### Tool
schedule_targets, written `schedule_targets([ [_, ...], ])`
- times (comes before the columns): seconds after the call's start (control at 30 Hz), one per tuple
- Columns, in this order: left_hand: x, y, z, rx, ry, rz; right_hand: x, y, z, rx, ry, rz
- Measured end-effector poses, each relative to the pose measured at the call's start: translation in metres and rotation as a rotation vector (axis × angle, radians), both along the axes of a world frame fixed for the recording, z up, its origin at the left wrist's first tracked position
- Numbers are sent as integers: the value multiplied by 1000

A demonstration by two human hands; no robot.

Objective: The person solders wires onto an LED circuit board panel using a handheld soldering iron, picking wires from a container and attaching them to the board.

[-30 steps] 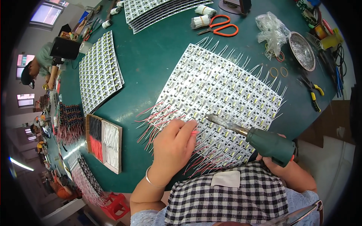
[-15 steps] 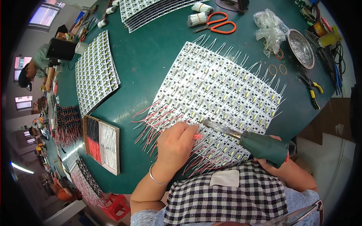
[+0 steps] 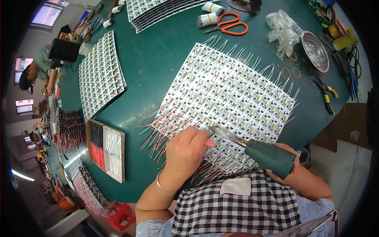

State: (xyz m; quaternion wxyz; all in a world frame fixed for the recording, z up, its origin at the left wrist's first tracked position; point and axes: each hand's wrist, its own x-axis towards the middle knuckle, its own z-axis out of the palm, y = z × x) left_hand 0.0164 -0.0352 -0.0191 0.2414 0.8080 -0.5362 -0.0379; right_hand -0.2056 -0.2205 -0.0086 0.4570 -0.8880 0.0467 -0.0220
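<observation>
In front of me lies a white circuit board panel (image 3: 229, 91), filled with rows of small components. White wires stick out along its far edge, red and white ones along its left and near edges. My left hand (image 3: 185, 152) rests over the panel, closed on a small bunch of red wires (image 3: 209, 143). In my right hand (image 3: 287, 152) is a green-handled soldering iron (image 3: 270, 157), its metal tip reaching the board just beside my left fingertips. The iron's handle hides part of my right fingers.
A divided box (image 3: 106, 152) of black, red and white wires stands at left, below another panel (image 3: 102, 75). Orange-handled scissors (image 3: 233, 27), a plastic bag (image 3: 282, 29), a metal bowl (image 3: 315, 51) and yellow-black pliers (image 3: 327, 96) lie beyond. A co-worker (image 3: 37, 73) sits far left.
The soldering iron and my right hand have shifted slightly to the left. My left hand has moved a little to the right and up, still pinching the red wires.
</observation>
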Motion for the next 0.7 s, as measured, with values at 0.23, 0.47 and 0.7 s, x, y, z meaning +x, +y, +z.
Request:
schedule_targets([
  [0.23,-3,-3,0,-10,-7,32,-4,4,-6,-20,-27,-9],
  [0.47,-4,-2,0,10,-10,44,0,8,6,94,-31,-160],
  [0.7,-7,-2,9,64,-17,60,-12,3,-1,100,-133,-122],
])
